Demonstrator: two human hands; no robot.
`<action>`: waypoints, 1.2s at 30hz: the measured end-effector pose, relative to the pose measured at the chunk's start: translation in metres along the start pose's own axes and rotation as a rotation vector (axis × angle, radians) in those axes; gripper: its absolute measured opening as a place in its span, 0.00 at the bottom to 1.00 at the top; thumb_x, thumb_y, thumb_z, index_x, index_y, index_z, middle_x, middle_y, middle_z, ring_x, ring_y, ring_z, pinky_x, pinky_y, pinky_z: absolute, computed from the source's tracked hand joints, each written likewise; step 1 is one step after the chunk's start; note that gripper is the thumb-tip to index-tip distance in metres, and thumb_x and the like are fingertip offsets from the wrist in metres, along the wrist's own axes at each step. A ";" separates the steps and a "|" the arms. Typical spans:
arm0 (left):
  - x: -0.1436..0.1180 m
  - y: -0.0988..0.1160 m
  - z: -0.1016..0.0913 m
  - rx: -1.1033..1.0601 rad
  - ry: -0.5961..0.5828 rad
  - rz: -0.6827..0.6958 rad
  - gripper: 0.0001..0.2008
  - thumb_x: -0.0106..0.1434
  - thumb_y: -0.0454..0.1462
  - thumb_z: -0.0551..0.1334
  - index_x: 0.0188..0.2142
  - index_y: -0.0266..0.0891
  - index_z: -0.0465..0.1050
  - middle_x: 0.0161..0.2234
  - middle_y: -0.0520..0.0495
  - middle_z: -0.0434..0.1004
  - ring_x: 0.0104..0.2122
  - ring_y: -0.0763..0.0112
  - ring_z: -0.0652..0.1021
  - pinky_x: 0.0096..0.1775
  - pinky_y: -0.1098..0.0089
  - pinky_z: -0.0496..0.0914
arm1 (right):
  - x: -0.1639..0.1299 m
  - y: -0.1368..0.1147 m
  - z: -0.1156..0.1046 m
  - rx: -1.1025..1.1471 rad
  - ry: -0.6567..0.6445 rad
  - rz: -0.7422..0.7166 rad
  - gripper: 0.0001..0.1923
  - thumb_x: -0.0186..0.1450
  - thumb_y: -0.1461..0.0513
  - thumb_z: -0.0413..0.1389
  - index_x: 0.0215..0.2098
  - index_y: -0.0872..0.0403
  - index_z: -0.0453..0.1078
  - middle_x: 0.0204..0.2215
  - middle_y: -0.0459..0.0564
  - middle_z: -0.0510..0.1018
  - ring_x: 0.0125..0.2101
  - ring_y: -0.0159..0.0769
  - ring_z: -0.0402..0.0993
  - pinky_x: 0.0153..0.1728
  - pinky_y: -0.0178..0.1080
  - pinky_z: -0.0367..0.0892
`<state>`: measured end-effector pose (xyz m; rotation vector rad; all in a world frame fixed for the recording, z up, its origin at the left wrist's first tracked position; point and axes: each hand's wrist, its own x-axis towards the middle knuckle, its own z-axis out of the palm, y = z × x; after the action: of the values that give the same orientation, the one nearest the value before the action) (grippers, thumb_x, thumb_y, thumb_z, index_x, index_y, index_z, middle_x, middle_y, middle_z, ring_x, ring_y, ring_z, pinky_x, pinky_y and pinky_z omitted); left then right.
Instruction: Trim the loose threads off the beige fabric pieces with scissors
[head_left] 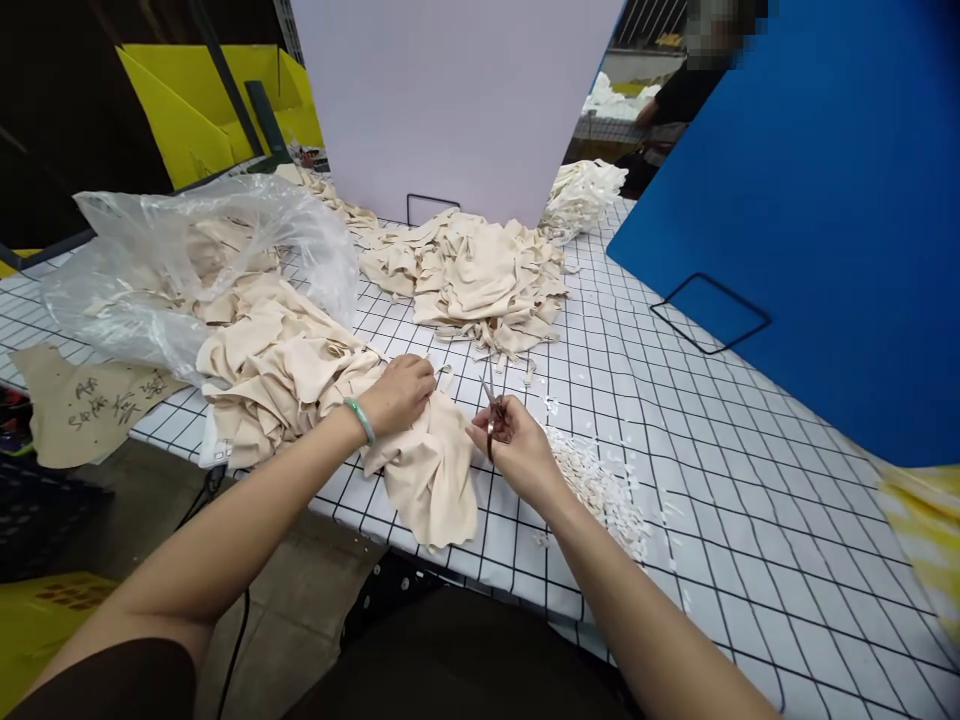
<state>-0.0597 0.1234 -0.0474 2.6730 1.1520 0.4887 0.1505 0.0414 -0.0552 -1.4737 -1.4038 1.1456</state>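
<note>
My left hand (406,393), with a green bangle at the wrist, is closed on a beige fabric piece (431,480) that spreads over the table's near edge. In my right hand (525,450) is a pair of scissors (495,410), its blades pointing away from me and parted a little. The scissors are just to the right of the fabric piece. Left of my left hand, a heap of beige fabric (277,350) spills from a clear plastic bag (300,225). A second beige pile (487,270) lies farther back. Small white scraps (600,490) are scattered beside my right forearm.
A pale lilac board (457,100) and a blue board (810,220) stand upright on the checked tablecloth (720,480). A brown paper pattern with handwriting (90,405) hangs over the left edge. Yellow cloth (922,530) lies far right. Another person (679,95) is behind the boards.
</note>
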 end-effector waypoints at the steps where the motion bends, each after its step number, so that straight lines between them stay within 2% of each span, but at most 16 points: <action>1: 0.002 0.003 -0.002 -0.011 0.004 0.025 0.07 0.58 0.25 0.58 0.29 0.37 0.69 0.33 0.43 0.72 0.37 0.61 0.71 0.43 0.59 0.69 | -0.002 0.001 0.000 0.020 0.005 -0.014 0.15 0.58 0.55 0.63 0.37 0.50 0.63 0.36 0.47 0.77 0.34 0.36 0.72 0.40 0.43 0.69; 5: -0.010 0.037 -0.025 -0.069 0.062 0.094 0.06 0.63 0.27 0.53 0.34 0.37 0.65 0.32 0.47 0.68 0.31 0.68 0.68 0.34 0.67 0.66 | 0.000 0.002 0.005 0.142 -0.082 -0.145 0.15 0.57 0.61 0.62 0.41 0.49 0.64 0.44 0.48 0.76 0.43 0.38 0.72 0.46 0.42 0.68; 8: -0.033 0.070 -0.044 -0.184 0.139 0.082 0.05 0.64 0.28 0.54 0.33 0.39 0.63 0.30 0.49 0.66 0.30 0.70 0.67 0.33 0.69 0.65 | 0.009 -0.002 0.013 0.161 -0.173 -0.257 0.10 0.56 0.64 0.59 0.35 0.50 0.65 0.35 0.44 0.74 0.36 0.35 0.70 0.39 0.39 0.68; 10: -0.050 0.087 -0.051 -0.365 0.115 -0.067 0.05 0.63 0.29 0.56 0.32 0.40 0.62 0.29 0.51 0.64 0.29 0.71 0.66 0.32 0.69 0.64 | 0.014 -0.004 0.015 0.168 -0.186 -0.291 0.08 0.55 0.65 0.58 0.32 0.50 0.64 0.30 0.43 0.72 0.32 0.34 0.69 0.36 0.38 0.67; 12: -0.065 0.099 -0.050 -0.738 -0.058 -0.310 0.06 0.63 0.33 0.60 0.34 0.40 0.62 0.30 0.51 0.67 0.27 0.72 0.69 0.30 0.70 0.65 | 0.014 -0.006 0.013 0.199 -0.154 -0.329 0.09 0.54 0.66 0.57 0.33 0.50 0.65 0.31 0.43 0.72 0.34 0.34 0.69 0.39 0.39 0.68; 15: -0.076 0.107 -0.035 -1.499 -0.349 -0.607 0.15 0.65 0.46 0.61 0.45 0.39 0.63 0.39 0.43 0.75 0.31 0.67 0.78 0.34 0.66 0.73 | 0.006 -0.011 0.008 0.245 -0.093 -0.436 0.10 0.55 0.69 0.57 0.35 0.50 0.67 0.33 0.45 0.74 0.36 0.35 0.72 0.42 0.41 0.69; 17: -0.075 0.109 -0.023 -1.877 -0.386 -0.674 0.21 0.66 0.50 0.58 0.47 0.35 0.66 0.41 0.37 0.77 0.35 0.63 0.81 0.38 0.63 0.75 | -0.002 -0.015 0.005 0.247 -0.077 -0.503 0.11 0.56 0.70 0.57 0.35 0.50 0.69 0.34 0.45 0.76 0.37 0.36 0.74 0.42 0.42 0.71; 20: -0.066 0.114 -0.013 -2.142 -0.307 -0.661 0.17 0.65 0.45 0.60 0.44 0.31 0.71 0.37 0.39 0.77 0.32 0.67 0.79 0.36 0.69 0.74 | -0.013 -0.018 0.000 0.232 -0.059 -0.554 0.11 0.58 0.71 0.58 0.34 0.49 0.68 0.35 0.46 0.78 0.39 0.37 0.76 0.42 0.42 0.73; 22: -0.062 0.119 -0.013 -2.168 -0.275 -0.665 0.12 0.64 0.39 0.62 0.43 0.32 0.73 0.33 0.44 0.75 0.28 0.73 0.76 0.31 0.73 0.71 | -0.017 -0.018 -0.004 0.227 -0.041 -0.567 0.11 0.59 0.72 0.58 0.34 0.49 0.68 0.37 0.46 0.80 0.40 0.38 0.77 0.42 0.43 0.73; 24: -0.060 0.125 -0.015 -2.104 -0.261 -0.680 0.09 0.63 0.36 0.65 0.41 0.32 0.74 0.30 0.48 0.71 0.25 0.78 0.71 0.28 0.77 0.66 | -0.020 -0.015 -0.009 0.205 -0.026 -0.572 0.11 0.59 0.72 0.59 0.34 0.49 0.67 0.39 0.47 0.81 0.42 0.39 0.78 0.44 0.44 0.73; 26: -0.061 0.130 -0.016 -1.971 -0.152 -0.668 0.07 0.62 0.34 0.67 0.38 0.32 0.75 0.29 0.51 0.68 0.25 0.80 0.68 0.28 0.78 0.64 | -0.023 -0.012 -0.013 0.162 -0.011 -0.582 0.11 0.60 0.71 0.59 0.34 0.49 0.68 0.41 0.48 0.81 0.44 0.41 0.78 0.46 0.45 0.73; 28: -0.063 0.133 -0.015 -1.820 -0.004 -0.609 0.07 0.59 0.34 0.70 0.34 0.34 0.74 0.29 0.51 0.69 0.27 0.78 0.69 0.31 0.76 0.65 | -0.026 -0.010 -0.016 0.113 0.007 -0.599 0.10 0.60 0.70 0.59 0.34 0.49 0.68 0.42 0.49 0.81 0.46 0.42 0.77 0.47 0.46 0.72; 29: -0.065 0.134 -0.014 -1.765 0.030 -0.584 0.07 0.59 0.34 0.70 0.34 0.35 0.74 0.30 0.51 0.70 0.29 0.77 0.70 0.32 0.75 0.66 | -0.028 -0.010 -0.017 0.093 0.013 -0.602 0.09 0.61 0.70 0.59 0.34 0.49 0.68 0.42 0.49 0.82 0.46 0.42 0.77 0.48 0.47 0.71; 33: -0.068 0.137 -0.013 -1.688 -0.068 -0.596 0.11 0.63 0.42 0.67 0.38 0.35 0.77 0.31 0.48 0.69 0.26 0.77 0.66 0.27 0.74 0.61 | -0.033 -0.012 -0.018 0.098 -0.016 -0.527 0.07 0.61 0.67 0.60 0.33 0.49 0.68 0.38 0.49 0.81 0.42 0.41 0.77 0.46 0.47 0.71; 36: -0.069 0.140 -0.020 -1.480 -0.026 -0.550 0.15 0.67 0.46 0.62 0.36 0.35 0.78 0.25 0.51 0.64 0.23 0.77 0.62 0.25 0.73 0.58 | -0.036 -0.010 -0.018 0.143 -0.038 -0.378 0.05 0.61 0.60 0.61 0.32 0.49 0.68 0.34 0.49 0.79 0.39 0.41 0.77 0.44 0.45 0.72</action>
<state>-0.0179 -0.0217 -0.0027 1.0588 0.8549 0.7555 0.1655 0.0071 -0.0377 -1.0358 -1.5145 1.0121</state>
